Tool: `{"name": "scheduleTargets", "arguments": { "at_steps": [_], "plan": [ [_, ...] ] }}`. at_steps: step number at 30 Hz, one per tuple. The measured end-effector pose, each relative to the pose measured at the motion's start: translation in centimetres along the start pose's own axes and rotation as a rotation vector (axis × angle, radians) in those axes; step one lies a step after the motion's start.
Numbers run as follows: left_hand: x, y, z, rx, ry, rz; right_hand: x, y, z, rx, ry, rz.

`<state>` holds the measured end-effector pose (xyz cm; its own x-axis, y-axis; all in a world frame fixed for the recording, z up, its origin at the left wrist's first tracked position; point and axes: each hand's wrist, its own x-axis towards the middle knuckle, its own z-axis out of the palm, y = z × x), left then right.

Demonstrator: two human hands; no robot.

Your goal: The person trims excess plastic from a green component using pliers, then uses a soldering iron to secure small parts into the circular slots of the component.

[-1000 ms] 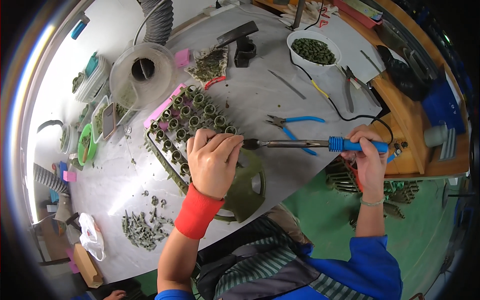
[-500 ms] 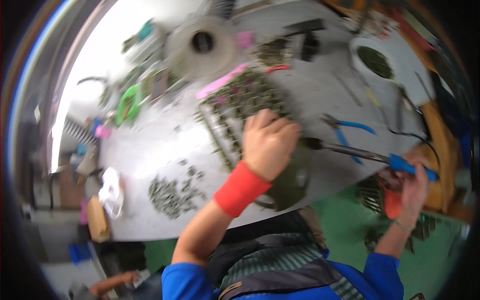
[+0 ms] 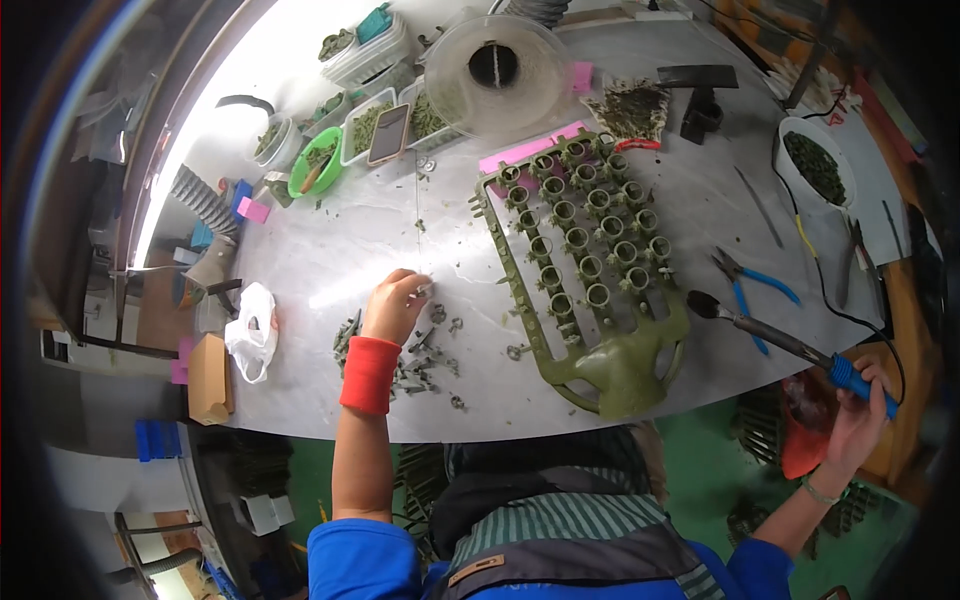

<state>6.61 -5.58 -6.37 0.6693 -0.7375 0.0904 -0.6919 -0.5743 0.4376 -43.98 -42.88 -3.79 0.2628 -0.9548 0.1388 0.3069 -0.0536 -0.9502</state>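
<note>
While the right hand (image 3: 858, 420) sits out past the right end of the grey table (image 3: 500, 410), its fingers are closed around the blue handle of a long metal tool (image 3: 770, 335), which angles far and left so that its dark, broad tip hangs just to the right of the green frame (image 3: 625, 370). Gripping the handle so far back probably keeps skin off a shaft that may run hot, since a cable (image 3: 803, 232) trails to that handle along the right side. Above the far edge of a loose heap of small grey-green parts (image 3: 415, 370) is the left hand (image 3: 396, 302), its fingers bent and drawn together; something pale shows at the fingertips, but I cannot tell whether they pinch a part. That heap lies left of the frame, seemingly for easy reach by this hand, which wears a red wristband (image 3: 368, 374). Between the two hands, the frame lies with its rows of ring-topped cups facing up, probably to leave them open to work from above; its solid, rounded end points near, and a pink block (image 3: 505, 160) lies against its far end, perhaps as a support. Blue-handled pliers (image 3: 752, 283) rest far of the tool, apparently out of its way.
</note>
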Motion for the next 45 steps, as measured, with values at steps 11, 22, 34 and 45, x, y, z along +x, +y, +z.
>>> {"name": "scheduleTargets", "arguments": {
  "at_steps": [11,22,34,45],
  "plan": [
    [0.5,11.4,0.5,-0.662,0.234,0.020,-1.1,-1.9,3.5,-0.018,-0.095,-0.034],
    [3.1,25.5,8.1,-0.162,0.291,0.595,-0.4,-1.3,5.1,-0.002,-0.260,-0.059],
    [3.6,26.3,9.5,-0.042,0.313,0.597,0.8,-0.7,4.7,0.022,-0.295,-0.078],
    [1.3,20.8,1.6,-0.331,0.307,0.334,1.2,-0.7,1.7,0.086,-0.123,-0.077]
  ]
}}
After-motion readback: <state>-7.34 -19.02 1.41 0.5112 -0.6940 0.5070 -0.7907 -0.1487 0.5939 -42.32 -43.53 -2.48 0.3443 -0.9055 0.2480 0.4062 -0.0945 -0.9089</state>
